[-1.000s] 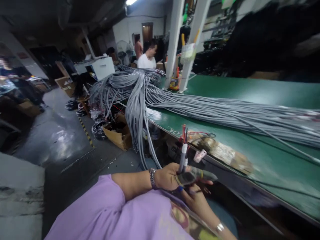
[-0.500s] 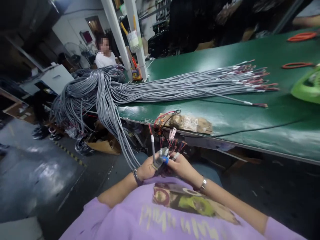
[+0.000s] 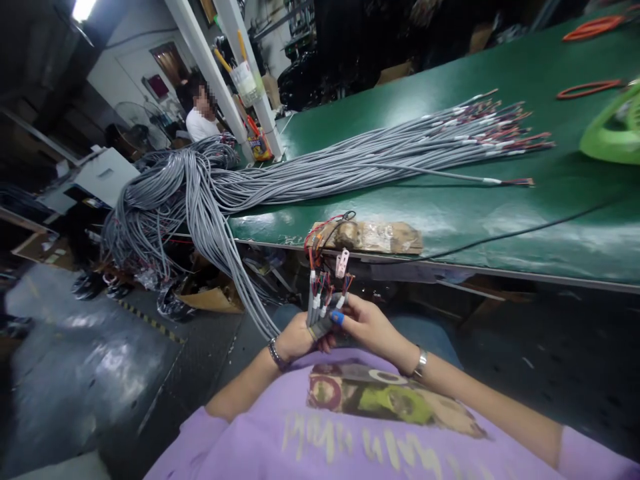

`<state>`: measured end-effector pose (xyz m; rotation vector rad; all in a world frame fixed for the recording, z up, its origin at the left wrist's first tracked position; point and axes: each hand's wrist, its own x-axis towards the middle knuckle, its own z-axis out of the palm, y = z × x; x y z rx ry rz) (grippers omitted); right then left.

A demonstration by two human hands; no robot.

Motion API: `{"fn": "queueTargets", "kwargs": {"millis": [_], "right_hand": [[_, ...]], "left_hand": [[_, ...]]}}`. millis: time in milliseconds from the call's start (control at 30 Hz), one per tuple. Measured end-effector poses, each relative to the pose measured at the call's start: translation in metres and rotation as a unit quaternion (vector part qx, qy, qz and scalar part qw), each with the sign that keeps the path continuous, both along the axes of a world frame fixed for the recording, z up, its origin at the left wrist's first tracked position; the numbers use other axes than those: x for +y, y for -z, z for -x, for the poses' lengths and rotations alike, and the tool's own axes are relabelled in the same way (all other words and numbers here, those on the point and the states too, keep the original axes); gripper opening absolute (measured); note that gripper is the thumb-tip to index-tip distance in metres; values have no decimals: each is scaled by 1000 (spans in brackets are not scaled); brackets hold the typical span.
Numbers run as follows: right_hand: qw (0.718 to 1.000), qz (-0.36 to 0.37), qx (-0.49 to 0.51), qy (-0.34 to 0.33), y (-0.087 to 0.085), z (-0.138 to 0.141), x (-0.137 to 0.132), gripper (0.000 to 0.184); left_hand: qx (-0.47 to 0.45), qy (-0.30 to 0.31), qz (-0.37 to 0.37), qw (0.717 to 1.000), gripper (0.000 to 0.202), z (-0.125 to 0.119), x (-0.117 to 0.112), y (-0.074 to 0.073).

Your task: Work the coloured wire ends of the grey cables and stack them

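Close to my chest, my left hand (image 3: 296,338) is closed round a small bunch of grey cable ends (image 3: 318,301) that stand upright, with red and white stripped wires at their tips. My right hand (image 3: 369,324) is closed on the same bunch from the right; a blue cover sits on one fingertip. Both hands are below the front edge of the green table (image 3: 450,213). A large bundle of grey cables (image 3: 350,163) lies across the table and hangs off its left end.
A taped brown block with red and black wires (image 3: 367,235) sits on the table edge above my hands. A green object (image 3: 615,130) and orange rings (image 3: 587,88) lie at the far right. A person in white (image 3: 200,120) is behind the cable pile. Boxes lie on the floor at left.
My view swung right, from the floor toward the table. My right hand came up to the left hand, and the cable ends went from one or two to a gathered bunch.
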<state>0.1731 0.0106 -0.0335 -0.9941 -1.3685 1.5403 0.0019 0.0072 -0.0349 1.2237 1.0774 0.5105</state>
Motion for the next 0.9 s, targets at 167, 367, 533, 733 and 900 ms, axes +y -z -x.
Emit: {"fn": "queueTargets", "kwargs": {"millis": [167, 367, 533, 733, 900], "right_hand": [[992, -97, -71, 22, 7, -1, -4, 17], [987, -120, -100, -25, 17, 5, -10, 13], [997, -51, -60, 20, 12, 7, -9, 15], [996, 77, 42, 18, -2, 1, -9, 23], [997, 52, -1, 58, -10, -9, 0, 27]], "left_hand": [[-13, -110, -37, 993, 68, 1, 3, 4], [-75, -95, -105, 987, 61, -6, 8, -12], [-9, -52, -179, 982, 58, -14, 4, -22], [43, -85, -98, 991, 65, -14, -4, -12], [37, -72, -53, 995, 58, -13, -7, -8]]}}
